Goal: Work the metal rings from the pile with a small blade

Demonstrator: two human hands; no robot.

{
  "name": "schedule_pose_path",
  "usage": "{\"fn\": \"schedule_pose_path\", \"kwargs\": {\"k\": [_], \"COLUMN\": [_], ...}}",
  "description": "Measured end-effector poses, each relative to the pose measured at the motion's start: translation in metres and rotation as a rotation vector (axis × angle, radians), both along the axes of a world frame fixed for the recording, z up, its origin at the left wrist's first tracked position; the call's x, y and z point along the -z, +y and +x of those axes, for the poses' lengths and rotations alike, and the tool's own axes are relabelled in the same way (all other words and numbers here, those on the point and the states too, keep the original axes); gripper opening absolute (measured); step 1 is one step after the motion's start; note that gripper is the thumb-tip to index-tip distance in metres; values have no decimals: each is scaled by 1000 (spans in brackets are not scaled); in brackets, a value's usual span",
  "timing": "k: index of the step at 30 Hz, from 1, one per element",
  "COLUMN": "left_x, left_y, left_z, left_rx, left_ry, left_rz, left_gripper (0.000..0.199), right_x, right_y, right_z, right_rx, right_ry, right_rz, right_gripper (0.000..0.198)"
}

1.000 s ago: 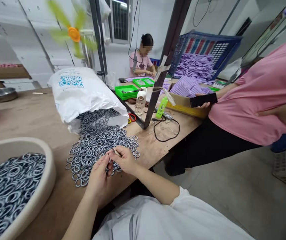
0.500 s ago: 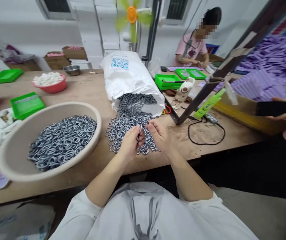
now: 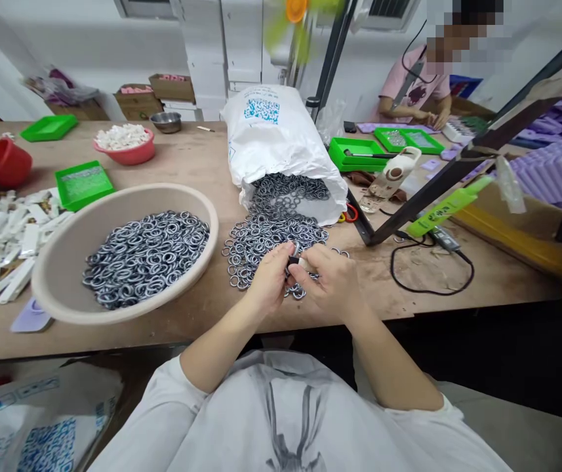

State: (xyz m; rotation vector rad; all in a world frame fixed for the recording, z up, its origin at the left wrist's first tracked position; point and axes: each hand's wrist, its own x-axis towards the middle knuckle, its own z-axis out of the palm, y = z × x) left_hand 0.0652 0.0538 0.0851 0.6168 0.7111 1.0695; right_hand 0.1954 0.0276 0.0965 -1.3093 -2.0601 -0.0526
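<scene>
Grey ring (image 3: 296, 248) pinched in left hand (image 3: 269, 278); right hand (image 3: 334, 278) clamped on pale, dark-tipped tool (image 3: 306, 264), long axis crosswise, tip leftward beside ring, contact unclear. Loose rings (image 3: 275, 228) just beyond both hands.

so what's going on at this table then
Someone in a white top has both hands together over a heap of grey rings on the table. The left hand pinches a single ring, and the right hand grips a small pale tool close to it. The heap reaches into the mouth of a white sack; to its left, a wide basin holds many more rings.
</scene>
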Motion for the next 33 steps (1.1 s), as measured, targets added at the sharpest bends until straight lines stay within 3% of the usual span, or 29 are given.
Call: {"fn": "schedule_pose_path", "kwargs": {"k": [7, 13, 15, 18, 22, 28, 31, 33], "left_x": [2, 2, 5, 15, 31, 46, 50, 51], "left_y": [-4, -7, -12, -19, -16, 3, 11, 15], "left_z": [2, 1, -1, -8, -25, -41, -45, -46], "left_rx": [9, 61, 132, 262, 215, 116, 58, 40], "left_ry": [-19, -11, -6, 25, 126, 151, 99, 76], "left_rz": [-2, 35, 84, 125, 40, -92, -136, -143], "left_gripper": [46, 47, 46, 47, 43, 34, 27, 26], "right_x": [2, 4, 14, 38, 69, 83, 83, 84], "right_y": [-3, -5, 8, 40, 81, 108, 114, 114], "right_z": [2, 2, 14, 42, 64, 45, 45, 48], "right_rx": [0, -45, 6, 218, 433, 413, 435, 397], "right_ry": [27, 144, 282, 460, 267, -104, -92, 54], "right_rz": [-10, -102, -145, -197, -443, -512, -523, -499], "right_gripper": [33, 36, 41, 47, 33, 25, 18, 19]}}
